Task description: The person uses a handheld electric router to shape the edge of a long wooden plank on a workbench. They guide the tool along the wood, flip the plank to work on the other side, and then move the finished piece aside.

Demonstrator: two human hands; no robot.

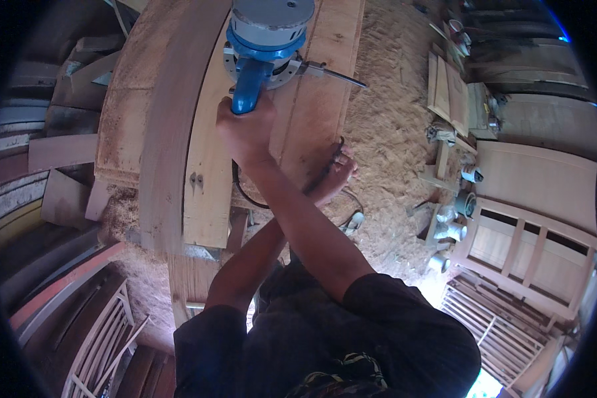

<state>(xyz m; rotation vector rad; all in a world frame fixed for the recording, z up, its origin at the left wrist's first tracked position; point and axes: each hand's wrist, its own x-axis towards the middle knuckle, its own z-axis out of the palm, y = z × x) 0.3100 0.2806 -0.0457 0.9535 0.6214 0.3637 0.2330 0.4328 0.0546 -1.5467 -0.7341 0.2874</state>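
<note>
Pale brown sawdust [395, 126] covers the ground to the right of the work surface. Next in size is a wide, flat, reddish-tan wooden board [325, 86], with its long axis running away from the person toward the upper edge of the view. A narrower, pale yellow wooden board [205, 192] lies along its left side, roughly parallel, with two dark knots near its close end. Over these boards, directly ahead of the person, stands a blue and grey-white power tool [268, 40] with a round motor housing; the upper edge of the view cuts off its top. Which board carries its base cannot be determined. Both bare arms are crossed, the right passing above the left. The right hand [251, 132] is the nearer of the two and is in contact with the tool: its fingers are closed around a blue, rounded handle [249, 83] that projects from the housing back toward the person. The tool therefore lies straight beyond the right hand, and ahead and to the left of the left hand [337, 180]. The left hand is apart from the tool, near the right edge of the wide board, with its fingers curled around a black, flexible cord [322, 176]. Smallest is a thin, dark metal rod [345, 79], which extends from the tool's base to the right, across the long axis of the boards.
</note>
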